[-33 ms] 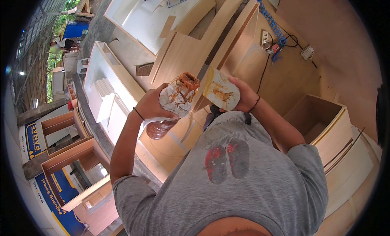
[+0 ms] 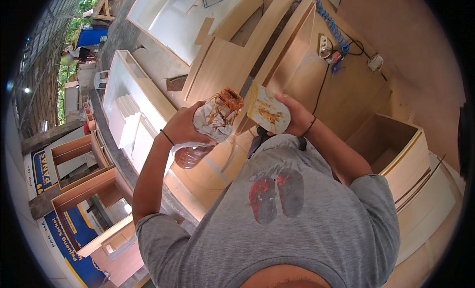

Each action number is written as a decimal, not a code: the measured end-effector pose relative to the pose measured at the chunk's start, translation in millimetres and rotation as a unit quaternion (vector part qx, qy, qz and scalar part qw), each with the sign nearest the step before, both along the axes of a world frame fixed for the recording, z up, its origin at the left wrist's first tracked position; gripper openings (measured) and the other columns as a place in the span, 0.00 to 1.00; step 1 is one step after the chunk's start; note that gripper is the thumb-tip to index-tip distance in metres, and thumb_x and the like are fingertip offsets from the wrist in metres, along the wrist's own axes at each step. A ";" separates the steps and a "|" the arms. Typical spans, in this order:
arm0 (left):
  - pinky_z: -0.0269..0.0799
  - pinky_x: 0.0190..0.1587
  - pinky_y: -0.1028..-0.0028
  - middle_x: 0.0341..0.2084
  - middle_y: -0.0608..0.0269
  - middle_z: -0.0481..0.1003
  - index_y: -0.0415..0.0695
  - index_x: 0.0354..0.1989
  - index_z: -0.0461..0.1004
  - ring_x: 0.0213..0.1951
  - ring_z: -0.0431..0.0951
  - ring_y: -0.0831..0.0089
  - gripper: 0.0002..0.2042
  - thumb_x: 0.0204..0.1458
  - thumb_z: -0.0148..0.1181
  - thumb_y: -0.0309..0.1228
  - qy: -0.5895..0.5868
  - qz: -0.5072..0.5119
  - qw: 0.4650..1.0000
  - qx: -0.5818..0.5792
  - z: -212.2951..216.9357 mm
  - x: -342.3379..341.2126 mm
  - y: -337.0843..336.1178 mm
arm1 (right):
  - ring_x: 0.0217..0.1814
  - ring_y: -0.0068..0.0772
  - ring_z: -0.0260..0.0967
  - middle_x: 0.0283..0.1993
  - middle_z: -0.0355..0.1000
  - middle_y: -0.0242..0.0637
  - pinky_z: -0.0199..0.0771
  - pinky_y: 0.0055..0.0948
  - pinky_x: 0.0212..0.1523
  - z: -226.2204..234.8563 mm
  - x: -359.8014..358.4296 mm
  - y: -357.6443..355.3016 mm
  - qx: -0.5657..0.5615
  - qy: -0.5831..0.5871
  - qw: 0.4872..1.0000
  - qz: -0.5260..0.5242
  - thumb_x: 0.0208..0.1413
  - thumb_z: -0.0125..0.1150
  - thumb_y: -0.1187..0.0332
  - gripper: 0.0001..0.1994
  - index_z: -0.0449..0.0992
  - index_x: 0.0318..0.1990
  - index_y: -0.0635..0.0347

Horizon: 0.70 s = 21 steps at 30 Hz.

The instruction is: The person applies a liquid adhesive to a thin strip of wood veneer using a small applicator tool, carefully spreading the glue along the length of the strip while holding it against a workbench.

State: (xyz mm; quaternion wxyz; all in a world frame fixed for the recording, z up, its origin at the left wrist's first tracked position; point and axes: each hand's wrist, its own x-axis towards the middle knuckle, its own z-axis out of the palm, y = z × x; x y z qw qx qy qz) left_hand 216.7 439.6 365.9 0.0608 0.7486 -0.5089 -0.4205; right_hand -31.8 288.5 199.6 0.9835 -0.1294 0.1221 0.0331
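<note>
My left hand [image 2: 184, 125] is closed round a plastic bottle [image 2: 192, 157] with reddish-brown contents, held tilted in front of my body. Its upper end is bound in crumpled white wrapping, and a thick orange-brown crust surrounds the open mouth. My right hand [image 2: 300, 116] grips a flat, pale yellowish scraper [image 2: 269, 109] by its near end. Brown smears cover the scraper's face. Its left edge is close to the bottle mouth, with a small gap between them. Most of my right fingers are hidden behind the scraper.
Wooden panels [image 2: 225, 65] and a long cabinet box [image 2: 292, 50] lie ahead. An open drawer-like box [image 2: 386, 139] stands at right, near a coiled blue hose [image 2: 331, 28] and power sockets [image 2: 324, 46]. Wooden frames [image 2: 94, 199] stand at left; a person [image 2: 81, 53] is far off.
The scraper and my right hand have shifted very slightly to the left. The bottle's lower end has moved a little up and left. Both grips stay the same.
</note>
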 end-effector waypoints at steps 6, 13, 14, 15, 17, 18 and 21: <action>0.72 0.48 0.68 0.38 0.50 0.78 0.36 0.57 0.64 0.42 0.80 0.60 0.45 0.22 0.77 0.36 -0.090 -0.057 0.990 0.096 30.1 -7.8 -14.3 | 0.38 0.22 0.73 0.44 0.75 0.30 0.73 0.26 0.30 29.0 5.3 8.5 -0.049 0.025 0.997 0.062 0.59 0.48 0.42 0.25 0.70 0.53 0.48; 0.72 0.48 0.69 0.37 0.50 0.79 0.36 0.54 0.68 0.41 0.80 0.59 0.44 0.19 0.77 0.37 -0.058 -0.056 0.986 0.148 41.9 -12.2 -32.4 | 0.40 0.22 0.72 0.46 0.74 0.31 0.73 0.25 0.33 33.9 -1.3 -1.5 -0.100 0.006 0.992 0.081 0.60 0.46 0.42 0.26 0.72 0.51 0.54; 0.72 0.48 0.69 0.37 0.50 0.79 0.36 0.54 0.68 0.41 0.80 0.59 0.44 0.19 0.77 0.37 -0.058 -0.058 0.986 0.148 43.1 -13.1 -32.6 | 0.40 0.22 0.72 0.46 0.74 0.31 0.73 0.25 0.33 35.1 -1.1 -0.9 -0.099 0.009 0.992 0.075 0.60 0.46 0.42 0.26 0.72 0.51 0.54; 0.72 0.48 0.69 0.37 0.50 0.79 0.36 0.54 0.68 0.41 0.80 0.59 0.44 0.19 0.77 0.37 -0.059 -0.060 0.985 0.148 44.1 -13.8 -32.5 | 0.40 0.22 0.72 0.46 0.74 0.31 0.73 0.24 0.33 37.8 -0.5 -0.1 -0.098 0.012 0.993 0.069 0.60 0.46 0.42 0.26 0.73 0.51 0.54; 0.72 0.48 0.69 0.37 0.50 0.79 0.36 0.54 0.68 0.41 0.80 0.59 0.45 0.19 0.77 0.37 -0.063 -0.064 0.985 0.147 45.0 -14.5 -32.9 | 0.39 0.22 0.72 0.45 0.74 0.31 0.73 0.24 0.33 37.3 -0.2 0.5 -0.100 0.023 0.992 0.071 0.60 0.47 0.42 0.26 0.73 0.50 0.55; 0.72 0.48 0.69 0.37 0.50 0.79 0.37 0.54 0.68 0.41 0.80 0.59 0.45 0.19 0.77 0.37 -0.065 -0.067 0.985 0.147 44.6 -14.4 -33.0 | 0.39 0.22 0.72 0.44 0.74 0.31 0.73 0.24 0.33 34.1 0.6 0.7 -0.103 0.031 0.991 0.079 0.60 0.48 0.42 0.26 0.73 0.49 0.55; 0.72 0.48 0.69 0.37 0.50 0.79 0.37 0.54 0.68 0.41 0.80 0.59 0.45 0.18 0.77 0.37 -0.073 -0.071 0.984 0.145 45.7 -14.3 -33.2 | 0.38 0.21 0.71 0.42 0.74 0.31 0.72 0.23 0.33 32.4 1.3 1.3 -0.096 0.039 0.990 0.099 0.59 0.49 0.41 0.26 0.74 0.48 0.55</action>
